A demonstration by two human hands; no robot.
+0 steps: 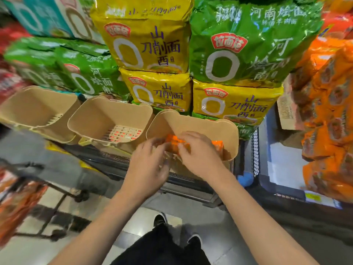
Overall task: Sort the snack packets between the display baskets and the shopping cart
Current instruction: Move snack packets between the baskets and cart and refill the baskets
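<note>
Both my hands are smeared by motion, so I cannot tell just how their fingers sit. My left hand [150, 161] reaches over the near rim of the right basket [225, 131], fingers bent toward the orange snack packets [217, 145] inside; whether it truly grips one I cannot tell. My right hand [198, 152] lies over the same packets, fingers curled down onto a glossy orange one, seemingly pinching it. My hands cover most of the packets, and only crinkled orange corners show.

The three baskets are smooth tan plastic with rounded corners and slotted bottoms. The middle basket [89, 115] shows red and white through its slots. The left basket [23, 104] is partly cut off by the frame edge.

Behind them rise stacked shiny noodle bags, yellow [158, 92] and green [246, 54], foil-like and wrinkled. Orange bags [328, 111] pile up at the far right, blurred. At the near left the shopping cart [38, 188] is a dark blur of a frame with orange packets in it, hard to make out.
</note>
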